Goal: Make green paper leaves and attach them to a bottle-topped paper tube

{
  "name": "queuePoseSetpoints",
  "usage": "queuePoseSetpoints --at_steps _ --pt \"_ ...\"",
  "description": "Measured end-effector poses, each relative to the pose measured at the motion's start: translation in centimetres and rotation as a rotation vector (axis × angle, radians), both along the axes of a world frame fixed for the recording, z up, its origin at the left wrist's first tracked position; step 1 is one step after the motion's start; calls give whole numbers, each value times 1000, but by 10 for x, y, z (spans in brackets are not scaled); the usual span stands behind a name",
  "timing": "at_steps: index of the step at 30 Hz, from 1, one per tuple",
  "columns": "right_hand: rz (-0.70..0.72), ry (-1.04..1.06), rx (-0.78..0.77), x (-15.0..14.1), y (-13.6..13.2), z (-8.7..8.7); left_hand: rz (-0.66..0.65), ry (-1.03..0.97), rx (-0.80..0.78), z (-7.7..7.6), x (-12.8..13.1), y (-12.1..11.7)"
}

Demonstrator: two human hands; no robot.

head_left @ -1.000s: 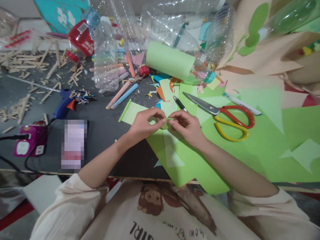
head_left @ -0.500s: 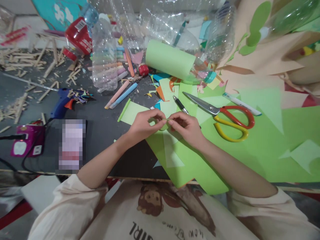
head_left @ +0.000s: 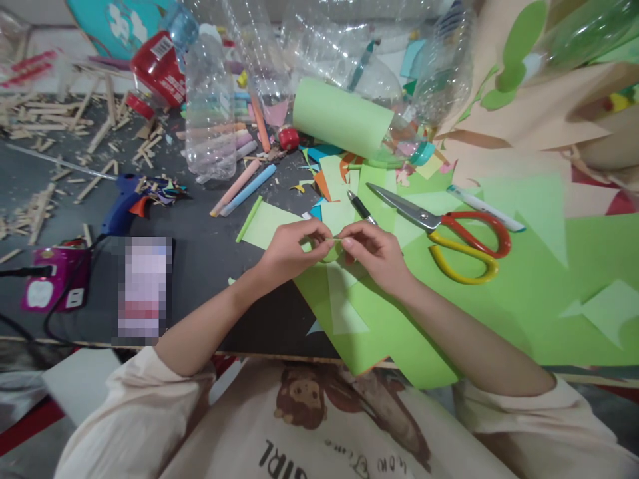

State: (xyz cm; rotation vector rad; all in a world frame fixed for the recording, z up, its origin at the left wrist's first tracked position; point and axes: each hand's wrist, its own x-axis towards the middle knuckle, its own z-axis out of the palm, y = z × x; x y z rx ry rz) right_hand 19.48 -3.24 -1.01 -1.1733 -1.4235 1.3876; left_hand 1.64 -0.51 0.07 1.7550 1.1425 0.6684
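My left hand (head_left: 298, 247) and my right hand (head_left: 370, 253) meet over the green sheets, each pinching one end of a small piece of green paper (head_left: 337, 241). Its edge looks thin and narrow between the fingertips; most of it is hidden by the fingers. Just beyond my right hand lies a black pen (head_left: 360, 205), partly covered by that hand. Scissors (head_left: 433, 223) with one red and one yellow handle rest to the right. Beside my left hand is a pale green paper strip (head_left: 272, 223) with a rolled green edge (head_left: 248, 218).
A hot glue gun (head_left: 122, 205), a phone (head_left: 144, 289) and a magenta box (head_left: 56, 279) are at the left. Clear plastic bottles (head_left: 210, 113) and a green paper-wrapped bottle (head_left: 342, 120) lie at the back. Large green sheets (head_left: 524, 299) cover the right side.
Both hands stay in nearly the same place, still pinching the green paper. The fingertips have shifted slightly along it. The whole view has moved a little.
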Motion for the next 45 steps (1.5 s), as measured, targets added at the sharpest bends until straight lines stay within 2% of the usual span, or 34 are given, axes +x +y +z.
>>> queuePoseSetpoints --at_steps 6,14,24,33,41,45 --pt "-8 -51 -5 0 0 -2 -16 -48 13 -3 1 -3" --pt "14 -27 -34 -1 0 1 -33 24 118 -7 -2 -4" --pt "-37 -38 -54 -1 0 0 28 -58 1 -7 2 -5" --pt "-44 0 -124 -1 0 -2 55 -95 -36 -8 2 -3" --pt "-33 8 -127 -1 0 -1 21 -66 -8 -6 -1 -2" --pt "-18 -45 -72 -1 1 0 -15 -59 5 -4 -2 -2"
